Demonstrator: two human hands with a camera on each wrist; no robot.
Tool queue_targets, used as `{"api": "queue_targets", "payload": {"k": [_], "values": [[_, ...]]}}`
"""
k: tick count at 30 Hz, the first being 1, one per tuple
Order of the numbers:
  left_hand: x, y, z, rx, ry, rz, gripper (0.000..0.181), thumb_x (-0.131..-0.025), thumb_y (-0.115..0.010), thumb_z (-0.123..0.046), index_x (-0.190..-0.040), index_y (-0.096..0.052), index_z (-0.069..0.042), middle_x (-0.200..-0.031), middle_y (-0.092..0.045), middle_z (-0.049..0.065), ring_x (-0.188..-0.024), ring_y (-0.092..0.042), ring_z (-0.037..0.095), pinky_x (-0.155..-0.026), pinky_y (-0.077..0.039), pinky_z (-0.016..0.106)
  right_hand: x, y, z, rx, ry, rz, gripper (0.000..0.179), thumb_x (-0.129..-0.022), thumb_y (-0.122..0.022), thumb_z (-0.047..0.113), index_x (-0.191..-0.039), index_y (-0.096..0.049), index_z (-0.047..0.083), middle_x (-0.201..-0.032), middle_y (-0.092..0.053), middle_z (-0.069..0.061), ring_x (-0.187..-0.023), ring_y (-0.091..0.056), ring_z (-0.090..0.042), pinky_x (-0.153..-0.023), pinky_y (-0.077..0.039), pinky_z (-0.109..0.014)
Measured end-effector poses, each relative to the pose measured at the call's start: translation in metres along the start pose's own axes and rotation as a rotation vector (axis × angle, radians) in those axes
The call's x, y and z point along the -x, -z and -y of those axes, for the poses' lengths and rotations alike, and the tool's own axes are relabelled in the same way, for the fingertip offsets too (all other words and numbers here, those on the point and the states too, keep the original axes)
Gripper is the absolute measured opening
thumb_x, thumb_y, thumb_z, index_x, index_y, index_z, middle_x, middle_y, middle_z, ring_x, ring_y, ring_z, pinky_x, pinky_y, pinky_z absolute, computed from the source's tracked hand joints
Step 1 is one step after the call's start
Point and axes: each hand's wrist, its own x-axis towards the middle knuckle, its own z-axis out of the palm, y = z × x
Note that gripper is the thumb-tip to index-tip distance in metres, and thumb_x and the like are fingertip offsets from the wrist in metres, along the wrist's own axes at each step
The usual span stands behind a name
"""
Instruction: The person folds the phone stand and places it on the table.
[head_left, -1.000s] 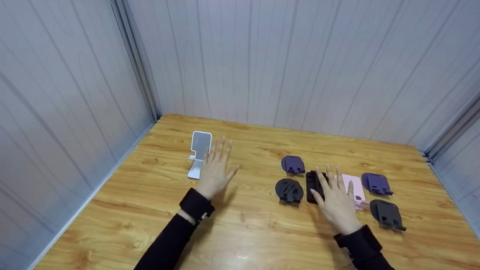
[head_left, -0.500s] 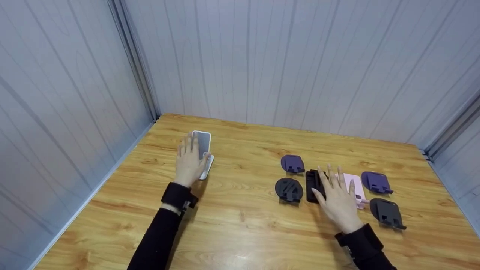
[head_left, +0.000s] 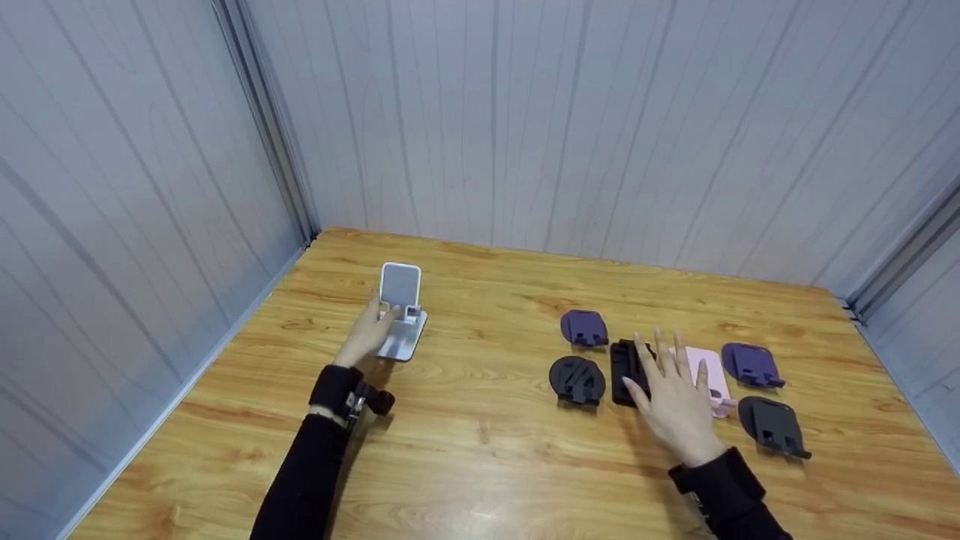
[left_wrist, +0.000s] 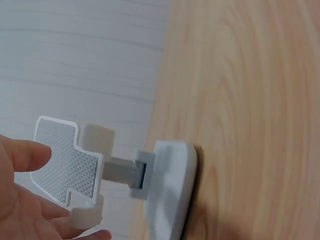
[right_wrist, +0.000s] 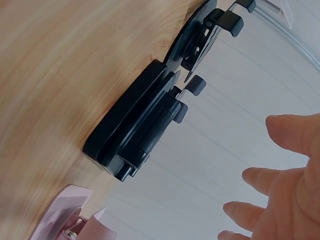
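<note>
A white phone stand (head_left: pixel 400 283) stands unfolded on the wooden table at the left. My left hand (head_left: pixel 364 334) holds it from its left side. In the left wrist view the thumb lies on the grey textured pad of its upper plate (left_wrist: pixel 67 155), and other fingers reach behind that plate. The stand's white base (left_wrist: pixel 170 190) rests on the table. My right hand (head_left: pixel 677 412) is spread, fingers apart, above a folded black phone stand (head_left: pixel 624 375) and a pink phone stand (head_left: pixel 703 364), partly covering both. The right wrist view shows those fingers apart from the black stand (right_wrist: pixel 140 120).
Left of the right hand lie a purple stand (head_left: pixel 584 328) and a black round-based stand (head_left: pixel 577 380). To its right are another purple stand (head_left: pixel 754 365) and a dark grey one (head_left: pixel 772 426). Pale panel walls (head_left: pixel 525 135) rise behind and beside the table.
My left hand has moved left across the white phone stand to its left side, and its thumb has come onto the upper plate. The right hand has stayed in place.
</note>
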Motion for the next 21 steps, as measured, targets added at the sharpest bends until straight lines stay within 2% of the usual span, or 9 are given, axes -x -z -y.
{"api": "queue_targets", "payload": {"k": [4,7,11,15,17,21], "values": [[0.0003,0.0000,-0.0003,0.128,0.018,-0.009,0.056,-0.114,-0.038,-0.015,-0.160,-0.025,0.013,-0.160,-0.036,0.039,-0.149,-0.036,0.050,-0.126,-0.030,0.057,0.0012,-0.0007,0.0005,-0.004,0.002,-0.007,0.065,-0.110,-0.058,0.027,-0.166,-0.034,0.005,-0.172,-0.020,-0.028,-0.160,-0.010,-0.051,-0.124,-0.005,-0.077],[-0.0003,-0.0018,0.0013,0.205,0.039,-0.050,0.042,-0.113,-0.039,-0.012,-0.146,-0.039,0.016,-0.145,-0.049,0.040,-0.137,-0.047,0.049,-0.120,-0.038,0.056,0.0013,-0.0015,0.0008,-0.005,0.007,-0.018,0.064,-0.110,-0.059,0.027,-0.165,-0.035,0.005,-0.172,-0.021,-0.028,-0.159,-0.012,-0.052,-0.124,-0.007,-0.077],[-0.0004,-0.0038,0.0029,0.308,0.070,-0.105,0.034,-0.113,-0.040,-0.009,-0.138,-0.044,0.014,-0.137,-0.054,0.035,-0.131,-0.048,0.043,-0.115,-0.039,0.048,0.0019,-0.0025,0.0017,-0.004,0.014,-0.028,0.063,-0.110,-0.059,0.027,-0.165,-0.036,0.006,-0.171,-0.022,-0.029,-0.159,-0.013,-0.052,-0.124,-0.007,-0.076],[-0.0004,-0.0033,0.0023,0.285,0.060,-0.143,0.029,-0.114,-0.043,-0.009,-0.131,-0.050,0.013,-0.127,-0.060,0.031,-0.120,-0.055,0.038,-0.100,-0.046,0.038,0.0022,-0.0027,0.0021,-0.009,0.016,-0.033,0.063,-0.109,-0.060,0.026,-0.164,-0.037,0.006,-0.171,-0.022,-0.029,-0.159,-0.013,-0.052,-0.124,-0.007,-0.077],[-0.0003,-0.0034,0.0020,0.251,0.053,-0.163,0.028,-0.114,-0.045,-0.009,-0.129,-0.053,0.013,-0.128,-0.062,0.033,-0.118,-0.059,0.039,-0.099,-0.050,0.039,0.0019,-0.0026,0.0020,-0.013,0.017,-0.032,0.063,-0.109,-0.060,0.025,-0.164,-0.038,0.006,-0.171,-0.021,-0.029,-0.159,-0.013,-0.052,-0.124,-0.006,-0.077],[0.0007,-0.0045,0.0018,0.316,0.051,-0.192,0.027,-0.111,-0.051,-0.006,-0.131,-0.055,0.013,-0.135,-0.059,0.035,-0.117,-0.062,0.038,-0.095,-0.055,0.033,0.0020,-0.0024,0.0026,-0.017,0.015,-0.024,0.063,-0.109,-0.060,0.025,-0.165,-0.037,0.006,-0.172,-0.020,-0.029,-0.159,-0.011,-0.052,-0.124,-0.005,-0.077]]}}
